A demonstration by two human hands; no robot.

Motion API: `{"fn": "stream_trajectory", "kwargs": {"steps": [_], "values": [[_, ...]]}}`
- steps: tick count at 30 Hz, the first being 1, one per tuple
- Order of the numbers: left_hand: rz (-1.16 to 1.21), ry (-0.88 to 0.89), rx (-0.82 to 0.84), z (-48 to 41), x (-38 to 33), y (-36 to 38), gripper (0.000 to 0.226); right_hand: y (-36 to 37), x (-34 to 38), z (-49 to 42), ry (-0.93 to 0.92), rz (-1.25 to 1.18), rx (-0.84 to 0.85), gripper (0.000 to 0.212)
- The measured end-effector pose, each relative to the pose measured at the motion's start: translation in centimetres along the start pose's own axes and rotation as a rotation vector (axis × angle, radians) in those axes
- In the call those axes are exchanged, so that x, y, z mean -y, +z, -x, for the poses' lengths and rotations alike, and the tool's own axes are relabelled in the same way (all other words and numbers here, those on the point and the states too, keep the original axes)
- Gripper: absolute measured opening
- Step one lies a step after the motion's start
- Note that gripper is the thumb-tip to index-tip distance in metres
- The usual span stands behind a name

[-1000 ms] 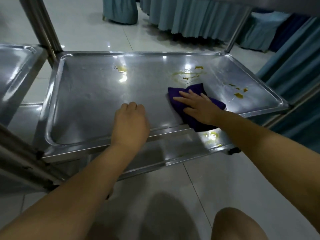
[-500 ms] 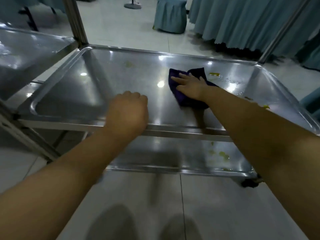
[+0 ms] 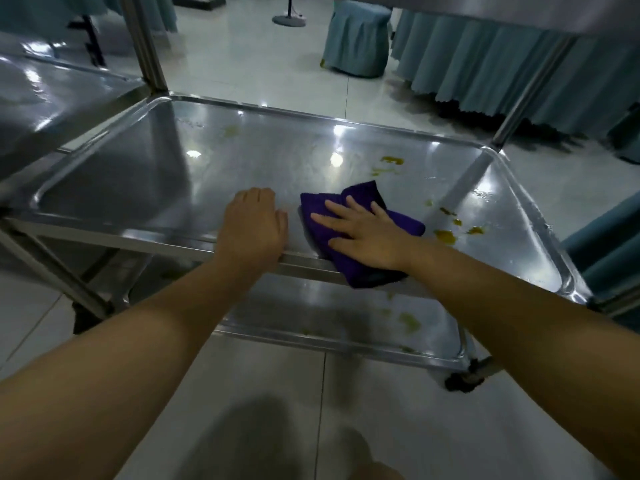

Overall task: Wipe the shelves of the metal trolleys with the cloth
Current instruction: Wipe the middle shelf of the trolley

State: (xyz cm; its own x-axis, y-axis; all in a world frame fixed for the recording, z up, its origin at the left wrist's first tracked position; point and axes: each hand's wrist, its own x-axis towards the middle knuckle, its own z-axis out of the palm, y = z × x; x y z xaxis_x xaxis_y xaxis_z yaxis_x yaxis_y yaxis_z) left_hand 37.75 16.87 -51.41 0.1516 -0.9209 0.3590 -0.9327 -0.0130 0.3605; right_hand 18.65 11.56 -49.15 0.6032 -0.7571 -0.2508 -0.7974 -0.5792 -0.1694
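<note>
The cloth, purple and bunched, lies on the trolley shelf at its near edge, one corner hanging over the rim. Your right hand presses it down, fingers straight and spread. Your left hand rests just beside it, fingers curled under, holding nothing. Yellow stains lie to the cloth's right.

cloth drawn back across the shelf to its near rim, right grip now beside left grip
</note>
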Motion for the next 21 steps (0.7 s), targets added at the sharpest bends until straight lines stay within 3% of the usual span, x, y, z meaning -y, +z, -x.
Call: {"fn": "stream_trajectory", "kwargs": {"steps": [4,11,15,21], "values": [[0.025,-0.031,0.021,-0.2,0.2,0.3,0.036,-1.2,-2.2,-5.1,0.061,0.075,-0.123,0.05],[-0.028,0.016,-0.001,-0.4,1.1,0.9,0.027,-3.8,-6.2,-12.0,0.248,0.027,-0.163,0.05],[-0.035,0.022,0.025,-0.2,0.8,0.2,0.029,-3.4,-5.2,-10.0,0.239,0.021,-0.147,0.051],[-0.184,0.098,0.01,-0.1,0.2,-0.2,0.028,-0.2,-2.5,-1.0,0.083,0.051,-0.114,0.051]]}}
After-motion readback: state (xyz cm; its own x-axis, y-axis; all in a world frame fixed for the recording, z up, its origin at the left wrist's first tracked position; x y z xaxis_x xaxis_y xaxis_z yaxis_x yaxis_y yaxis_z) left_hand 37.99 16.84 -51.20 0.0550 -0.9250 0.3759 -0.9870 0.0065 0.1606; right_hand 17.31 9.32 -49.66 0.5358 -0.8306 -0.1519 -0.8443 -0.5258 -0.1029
